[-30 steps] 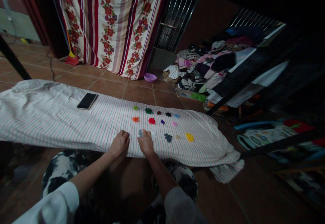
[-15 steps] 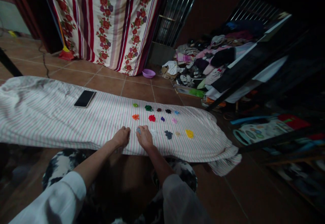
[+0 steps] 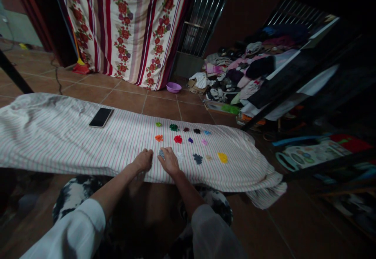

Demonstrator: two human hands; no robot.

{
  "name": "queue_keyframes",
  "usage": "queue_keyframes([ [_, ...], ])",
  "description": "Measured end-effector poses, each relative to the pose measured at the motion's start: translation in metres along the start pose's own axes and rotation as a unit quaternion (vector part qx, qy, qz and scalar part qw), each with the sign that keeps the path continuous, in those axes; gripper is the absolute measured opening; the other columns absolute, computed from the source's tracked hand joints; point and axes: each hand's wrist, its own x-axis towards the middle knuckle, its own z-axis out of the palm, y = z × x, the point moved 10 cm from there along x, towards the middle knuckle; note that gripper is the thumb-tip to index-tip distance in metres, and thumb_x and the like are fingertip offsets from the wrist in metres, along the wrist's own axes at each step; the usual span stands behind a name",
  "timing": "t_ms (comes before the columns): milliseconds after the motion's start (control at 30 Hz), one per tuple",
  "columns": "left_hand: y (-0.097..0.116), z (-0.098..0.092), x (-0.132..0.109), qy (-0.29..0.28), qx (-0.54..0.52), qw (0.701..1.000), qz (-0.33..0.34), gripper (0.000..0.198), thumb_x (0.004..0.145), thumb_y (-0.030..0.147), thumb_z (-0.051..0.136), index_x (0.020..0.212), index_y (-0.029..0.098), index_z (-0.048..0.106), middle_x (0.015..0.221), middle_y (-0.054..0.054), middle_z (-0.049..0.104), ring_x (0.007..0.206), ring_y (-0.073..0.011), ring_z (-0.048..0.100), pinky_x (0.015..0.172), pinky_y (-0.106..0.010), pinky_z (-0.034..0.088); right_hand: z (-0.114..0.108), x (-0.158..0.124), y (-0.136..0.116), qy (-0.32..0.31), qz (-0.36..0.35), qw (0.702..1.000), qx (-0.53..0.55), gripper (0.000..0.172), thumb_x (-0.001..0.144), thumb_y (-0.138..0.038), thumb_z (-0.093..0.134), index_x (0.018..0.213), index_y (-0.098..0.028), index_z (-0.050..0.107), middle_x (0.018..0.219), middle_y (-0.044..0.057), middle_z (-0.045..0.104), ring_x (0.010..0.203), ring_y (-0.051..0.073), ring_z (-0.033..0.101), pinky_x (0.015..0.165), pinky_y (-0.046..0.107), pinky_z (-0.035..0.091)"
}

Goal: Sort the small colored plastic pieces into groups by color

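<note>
Several small piles of coloured pieces lie on a striped cloth (image 3: 126,133). My right hand (image 3: 169,162) rests with bent fingers at a grey-blue pile (image 3: 161,154); whether a piece is between its fingertips is too small to tell. Beside its wrist is a white pile (image 3: 179,157). Just left of it, my left hand (image 3: 144,160) is closed on the cloth, its fingertips hidden. Farther back sit orange (image 3: 159,138), red (image 3: 178,139) and dark green (image 3: 174,127) piles. A dark grey pile (image 3: 197,159) and a yellow pile (image 3: 222,157) lie to the right.
A phone (image 3: 101,117) lies on the cloth at left. Beyond, on the tiled floor, are a purple basin (image 3: 173,87), a red broom (image 3: 81,68) and a heap of clothes (image 3: 235,69). A floral curtain (image 3: 141,28) hangs behind. Dark metal bars stand at both sides.
The view has shifted slightly, so the scene sits a little lower and farther right. Both hands stay at nearly the same places on the cloth; the right fingers look slightly more spread.
</note>
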Motion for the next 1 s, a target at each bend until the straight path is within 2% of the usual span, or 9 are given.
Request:
queue_keyframes([
  [200,0.000,0.001,0.003,-0.013,0.002,1.000,-0.001,0.024,0.084,0.015,0.049,0.107,0.015,0.053,0.102,-0.013,0.060,0.098,-0.0207,0.064,0.087,-0.031,0.048,0.004,0.003,0.008,-0.065,-0.011,0.996,0.064,0.048,0.083,-0.022,0.063,0.130,-0.019,0.054,0.117,0.009,0.053,0.079,0.013,0.059,0.087,0.032,0.051],
  [467,0.002,-0.001,0.005,-0.010,0.012,1.000,0.000,0.023,0.085,0.016,0.046,0.108,0.015,0.054,0.100,-0.013,0.061,0.099,-0.0207,0.064,0.086,-0.030,0.048,0.003,0.007,0.004,-0.095,-0.038,0.992,0.079,0.040,0.081,-0.017,0.063,0.121,-0.023,0.062,0.111,0.004,0.053,0.076,0.010,0.057,0.084,0.028,0.050],
  [600,0.004,-0.003,0.003,-0.005,0.014,1.000,-0.001,0.023,0.087,0.017,0.043,0.107,0.015,0.054,0.099,-0.013,0.062,0.099,-0.0213,0.063,0.085,-0.031,0.048,0.004,0.007,0.006,-0.087,-0.035,0.991,0.094,0.039,0.080,-0.018,0.066,0.119,-0.022,0.063,0.109,0.004,0.054,0.077,0.010,0.057,0.086,0.029,0.050],
  [800,0.005,-0.005,0.002,-0.008,0.016,1.000,-0.001,0.023,0.083,0.016,0.048,0.106,0.016,0.055,0.095,-0.011,0.062,0.098,-0.0212,0.063,0.084,-0.029,0.048,0.006,0.006,0.012,-0.067,-0.026,0.988,0.135,0.045,0.078,-0.018,0.070,0.122,-0.021,0.061,0.111,0.005,0.055,0.074,0.009,0.058,0.086,0.029,0.051],
  [1000,0.007,-0.008,-0.001,-0.010,0.018,1.000,0.001,0.023,0.086,0.014,0.044,0.106,0.015,0.055,0.098,-0.012,0.062,0.098,-0.0202,0.063,0.085,-0.029,0.048,-0.006,-0.002,0.018,-0.005,-0.024,0.990,0.141,0.041,0.082,-0.016,0.062,0.123,-0.020,0.060,0.107,0.007,0.058,0.082,0.013,0.060,0.086,0.031,0.052],
])
